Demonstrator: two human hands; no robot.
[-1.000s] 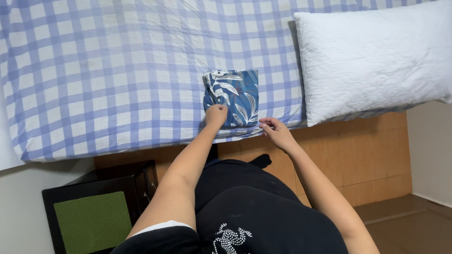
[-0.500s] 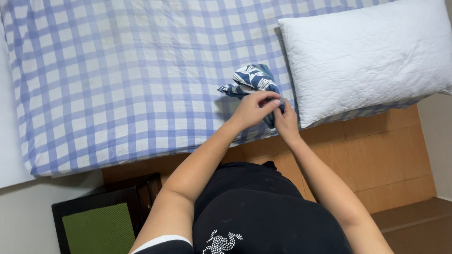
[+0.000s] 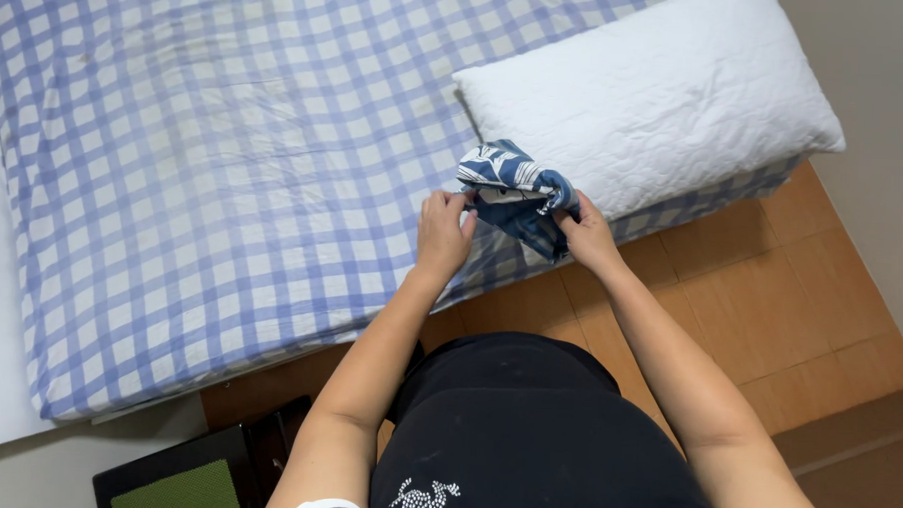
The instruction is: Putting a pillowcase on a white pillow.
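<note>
Both my hands hold a small blue and white patterned cloth (image 3: 514, 191), bunched and lifted just above the near edge of the bed. My left hand (image 3: 444, 232) pinches its left end. My right hand (image 3: 584, 234) grips its right end, close to the white pillow (image 3: 647, 101). The cloth hangs loosely between them, over the blue and white checked sheet (image 3: 225, 156).
The bed fills the upper left, with its near edge running diagonally. Brown tiled floor (image 3: 771, 265) lies to the right of my body. A dark box with a green pad (image 3: 188, 480) sits low at the left. A pale wall (image 3: 879, 59) is at the right.
The cloth lay flat and folded on the sheet a second ago. Both hands took hold of it and lifted it, and it now hangs crumpled between them, nearer the pillow.
</note>
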